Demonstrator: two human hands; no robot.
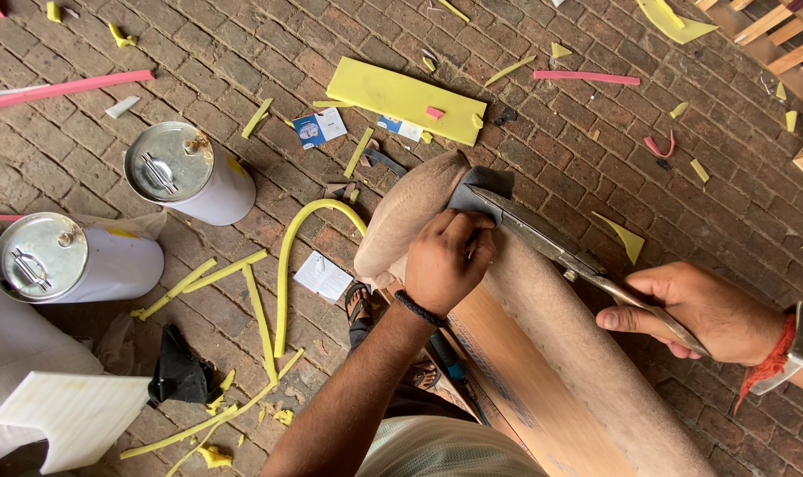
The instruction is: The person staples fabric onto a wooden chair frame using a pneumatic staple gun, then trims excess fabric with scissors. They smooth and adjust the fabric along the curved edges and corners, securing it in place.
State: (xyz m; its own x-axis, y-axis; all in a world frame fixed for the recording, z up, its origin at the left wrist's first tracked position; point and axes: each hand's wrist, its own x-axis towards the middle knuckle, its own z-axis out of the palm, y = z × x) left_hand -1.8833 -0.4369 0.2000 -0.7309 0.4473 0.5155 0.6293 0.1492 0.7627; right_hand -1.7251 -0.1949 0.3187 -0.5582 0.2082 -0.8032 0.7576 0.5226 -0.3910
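My left hand (445, 261) grips a fold of tan fabric (410, 208) and dark grey fabric (481, 187) at the rounded end of a long upholstered piece (587, 362). My right hand (697, 311) is closed on the handles of large metal shears (551, 243), whose blades reach up-left into the dark fabric next to my left hand. The padded piece runs diagonally toward the lower right, beside a brown wooden board (516, 371). A black band is on my left wrist, a red thread and a metal watch on my right.
Two white metal cans with silver lids (170, 163) (41, 256) stand at left. Yellow foam strips (282, 274), a yellow foam slab (406, 97), pink strips (587, 78), paper scraps and a black cloth (179, 371) litter the brick floor. My sandalled foot (359, 305) is below.
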